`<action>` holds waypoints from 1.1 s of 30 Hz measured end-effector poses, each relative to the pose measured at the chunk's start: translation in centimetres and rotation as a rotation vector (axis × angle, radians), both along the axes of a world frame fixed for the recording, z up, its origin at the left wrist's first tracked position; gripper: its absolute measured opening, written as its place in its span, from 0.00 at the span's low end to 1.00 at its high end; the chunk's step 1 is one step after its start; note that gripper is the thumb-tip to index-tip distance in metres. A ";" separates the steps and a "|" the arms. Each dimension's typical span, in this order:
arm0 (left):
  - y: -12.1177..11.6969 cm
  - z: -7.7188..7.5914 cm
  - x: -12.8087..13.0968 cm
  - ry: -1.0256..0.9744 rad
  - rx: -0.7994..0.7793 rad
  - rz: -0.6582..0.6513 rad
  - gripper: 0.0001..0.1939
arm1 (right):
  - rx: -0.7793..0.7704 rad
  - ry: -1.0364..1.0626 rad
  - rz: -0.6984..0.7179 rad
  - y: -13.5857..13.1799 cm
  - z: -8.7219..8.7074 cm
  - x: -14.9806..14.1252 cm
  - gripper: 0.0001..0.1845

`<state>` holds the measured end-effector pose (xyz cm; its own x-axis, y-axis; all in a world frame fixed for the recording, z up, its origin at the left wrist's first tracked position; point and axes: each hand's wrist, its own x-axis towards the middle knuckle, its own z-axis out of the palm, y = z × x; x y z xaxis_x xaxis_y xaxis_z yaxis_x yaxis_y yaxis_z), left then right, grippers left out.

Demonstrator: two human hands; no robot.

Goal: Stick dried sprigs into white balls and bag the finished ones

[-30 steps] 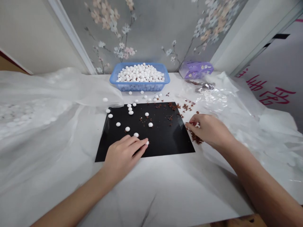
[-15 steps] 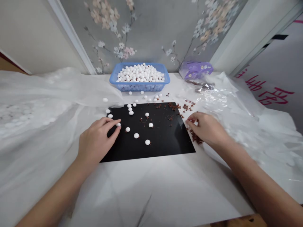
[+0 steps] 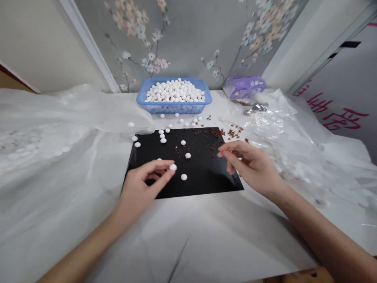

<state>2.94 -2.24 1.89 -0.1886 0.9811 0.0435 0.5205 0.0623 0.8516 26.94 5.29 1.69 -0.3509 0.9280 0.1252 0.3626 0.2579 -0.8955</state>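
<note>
Between the thumb and fingers of my left hand [image 3: 147, 180] is a small white ball [image 3: 173, 167], held just above the black mat [image 3: 206, 181]. My right hand [image 3: 250, 163] is pinched over the mat's right edge; whatever its fingertips hold is too small to make out. Several more white balls lie on the mat, one of them [image 3: 183, 177] just right of my left fingertips with a brown bit beside it. Small brown star-shaped pieces [image 3: 216, 133] are scattered at the mat's upper right corner. My left hand partly covers another ball [image 3: 159, 159].
Behind the mat stands a blue plastic basket [image 3: 173, 108] heaped with white balls. A purple package [image 3: 247, 87] is at the back right. Clear plastic bags [image 3: 282, 133] spread along the right, and a large whitish bag [image 3: 59, 118] with balls inside covers the left.
My left hand has moved right and nearer me, and a white ball is now in its fingertips. My right hand has moved left from the brown pieces beside the mat to over it.
</note>
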 end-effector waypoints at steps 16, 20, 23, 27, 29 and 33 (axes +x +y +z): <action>-1.6 -1.6 3.3 -0.448 -0.065 -0.128 0.04 | -0.386 0.249 0.355 -3.3 -1.0 -2.3 0.09; -1.8 -1.7 3.1 -0.440 -0.053 -0.149 0.05 | -0.405 0.226 0.368 -3.3 -1.1 -2.4 0.10; -1.7 -1.6 3.0 -0.436 -0.080 -0.146 0.04 | -0.404 0.243 0.374 -3.3 -1.2 -2.5 0.09; -1.6 -1.4 2.9 -0.450 -0.150 -0.131 0.05 | -0.356 0.271 0.363 -3.6 -1.3 -2.5 0.08; -1.6 -1.3 2.9 -0.470 -0.175 -0.128 0.05 | -0.306 0.263 0.354 -3.7 -1.3 -2.5 0.08; -1.5 -1.1 2.9 -0.507 -0.201 -0.150 0.05 | -0.247 0.253 0.340 -3.9 -1.4 -2.5 0.08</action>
